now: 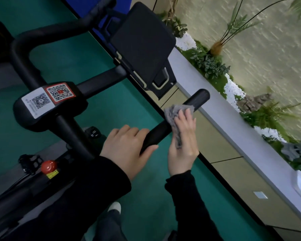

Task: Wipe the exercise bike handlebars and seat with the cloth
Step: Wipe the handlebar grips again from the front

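Note:
The black handlebar (158,133) of the exercise bike runs diagonally from lower left to its free end at upper right. My left hand (127,150) is wrapped around the bar near its bend. My right hand (182,141) presses a grey fluffy cloth (174,117) around the bar just past the left hand, below the bar's tip (200,98). The other handlebar loop (24,49) curves at the upper left. The bike's seat is not in view.
A black screen (142,44) stands on the bar's centre mount. The stem block (47,103) carries two QR stickers. Beneath it sits a red knob (49,166). A white ledge (233,129) with plants lines the right side. The floor (101,112) is green.

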A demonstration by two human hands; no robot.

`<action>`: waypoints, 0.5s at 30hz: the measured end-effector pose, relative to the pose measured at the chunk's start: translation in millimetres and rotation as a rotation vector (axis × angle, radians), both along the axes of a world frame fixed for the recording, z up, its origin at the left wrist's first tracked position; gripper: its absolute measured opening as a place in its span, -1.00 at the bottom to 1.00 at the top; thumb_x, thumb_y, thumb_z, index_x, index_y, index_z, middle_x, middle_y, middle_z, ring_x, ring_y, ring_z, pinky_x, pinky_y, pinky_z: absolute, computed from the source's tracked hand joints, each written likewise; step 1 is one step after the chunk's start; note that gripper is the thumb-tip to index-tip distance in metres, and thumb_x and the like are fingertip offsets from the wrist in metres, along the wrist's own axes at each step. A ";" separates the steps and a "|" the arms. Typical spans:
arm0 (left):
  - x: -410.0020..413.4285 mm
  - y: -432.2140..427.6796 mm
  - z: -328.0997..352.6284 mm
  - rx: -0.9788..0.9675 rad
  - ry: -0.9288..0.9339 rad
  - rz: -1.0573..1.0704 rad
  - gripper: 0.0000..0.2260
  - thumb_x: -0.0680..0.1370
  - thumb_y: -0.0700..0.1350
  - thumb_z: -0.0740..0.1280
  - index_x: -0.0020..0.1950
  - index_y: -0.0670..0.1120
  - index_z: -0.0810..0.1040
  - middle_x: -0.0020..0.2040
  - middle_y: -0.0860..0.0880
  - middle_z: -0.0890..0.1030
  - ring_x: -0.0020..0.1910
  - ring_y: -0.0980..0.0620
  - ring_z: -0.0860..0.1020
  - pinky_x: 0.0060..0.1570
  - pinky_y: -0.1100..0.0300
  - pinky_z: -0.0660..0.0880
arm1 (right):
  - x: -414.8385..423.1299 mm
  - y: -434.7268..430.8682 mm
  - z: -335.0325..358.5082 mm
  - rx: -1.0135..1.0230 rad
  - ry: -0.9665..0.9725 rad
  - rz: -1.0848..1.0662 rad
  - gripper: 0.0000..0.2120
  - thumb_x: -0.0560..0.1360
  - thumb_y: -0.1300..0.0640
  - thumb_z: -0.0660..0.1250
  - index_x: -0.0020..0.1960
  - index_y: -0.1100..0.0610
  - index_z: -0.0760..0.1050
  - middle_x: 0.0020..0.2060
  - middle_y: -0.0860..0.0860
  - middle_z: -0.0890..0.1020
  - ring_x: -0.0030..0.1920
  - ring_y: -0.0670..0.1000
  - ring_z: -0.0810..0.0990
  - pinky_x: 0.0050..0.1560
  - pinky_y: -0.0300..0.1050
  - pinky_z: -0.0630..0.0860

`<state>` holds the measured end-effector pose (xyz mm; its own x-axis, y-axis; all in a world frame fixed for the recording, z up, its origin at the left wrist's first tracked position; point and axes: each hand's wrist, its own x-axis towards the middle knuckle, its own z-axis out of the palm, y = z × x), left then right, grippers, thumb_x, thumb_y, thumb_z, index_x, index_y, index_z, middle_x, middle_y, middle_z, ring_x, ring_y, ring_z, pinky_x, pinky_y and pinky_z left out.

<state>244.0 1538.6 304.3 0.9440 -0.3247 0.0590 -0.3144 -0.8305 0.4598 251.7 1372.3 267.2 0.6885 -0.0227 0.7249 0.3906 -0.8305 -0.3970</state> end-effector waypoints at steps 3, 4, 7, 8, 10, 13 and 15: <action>-0.9 -2.5 -2.0 -0.032 -0.023 0.004 -0.44 0.48 0.25 -0.03 0.09 -0.08 0.58 -0.20 -0.04 0.62 -0.15 -0.14 0.57 -0.14 0.02 0.45 | 14.3 15.0 3.7 0.249 -0.125 -0.165 -0.74 0.53 0.44 0.27 0.21 0.38 0.50 0.34 0.05 0.43 0.40 0.13 0.40 0.35 0.15 0.41; -1.0 -3.0 -1.9 -0.028 -0.013 0.005 -0.45 0.48 0.24 -0.03 0.10 -0.08 0.58 -0.20 -0.04 0.63 -0.15 -0.14 0.57 -0.14 0.02 0.46 | 17.5 18.4 7.1 0.321 -0.146 -0.222 -0.77 0.54 0.40 0.28 0.19 0.38 0.52 0.32 0.09 0.45 0.38 0.10 0.42 0.35 0.06 0.42; -1.3 -3.7 -3.9 -0.029 -0.026 0.009 -0.44 0.49 0.24 -0.04 0.13 -0.07 0.57 -0.18 -0.02 0.63 -0.13 -0.13 0.56 -0.13 0.02 0.45 | 23.2 27.9 19.6 0.566 -0.160 -0.349 -0.83 0.51 0.37 0.33 0.09 0.31 0.58 0.16 0.19 0.47 0.24 -0.02 0.45 0.29 -0.19 0.39; -1.6 -4.0 -4.4 -0.026 -0.028 0.013 -0.45 0.50 0.23 -0.03 0.13 -0.07 0.57 -0.19 -0.02 0.63 -0.14 -0.13 0.56 -0.14 0.02 0.44 | 24.2 30.8 22.7 0.626 -0.150 -0.367 -0.84 0.50 0.37 0.34 0.07 0.28 0.59 0.12 0.18 0.45 0.21 -0.03 0.45 0.27 -0.21 0.39; -1.9 -3.6 -5.0 -0.026 -0.030 0.019 -0.47 0.50 0.23 -0.01 0.13 -0.06 0.58 -0.21 -0.01 0.63 -0.16 -0.13 0.57 -0.16 0.03 0.45 | 25.3 35.8 27.1 0.708 -0.122 -0.364 -0.83 0.49 0.36 0.35 0.05 0.22 0.59 0.07 0.15 0.42 0.16 -0.02 0.45 0.25 -0.17 0.42; -2.8 -4.1 -6.5 -0.033 -0.043 0.012 -0.48 0.51 0.22 0.00 0.14 -0.06 0.58 -0.23 -0.01 0.62 -0.19 -0.13 0.57 -0.19 0.04 0.45 | 22.7 36.0 30.9 0.759 -0.097 -0.361 -0.78 0.51 0.35 0.33 0.13 0.19 0.52 0.08 0.12 0.45 0.16 -0.01 0.48 0.24 -0.12 0.44; -3.3 -3.8 -6.5 -0.036 -0.049 0.015 -0.49 0.51 0.22 0.01 0.13 -0.06 0.58 -0.24 -0.01 0.62 -0.20 -0.13 0.57 -0.20 0.03 0.46 | 21.7 32.4 31.3 0.768 -0.100 -0.350 -0.74 0.51 0.36 0.33 0.18 0.20 0.46 0.08 0.13 0.48 0.14 -0.01 0.50 0.22 -0.07 0.45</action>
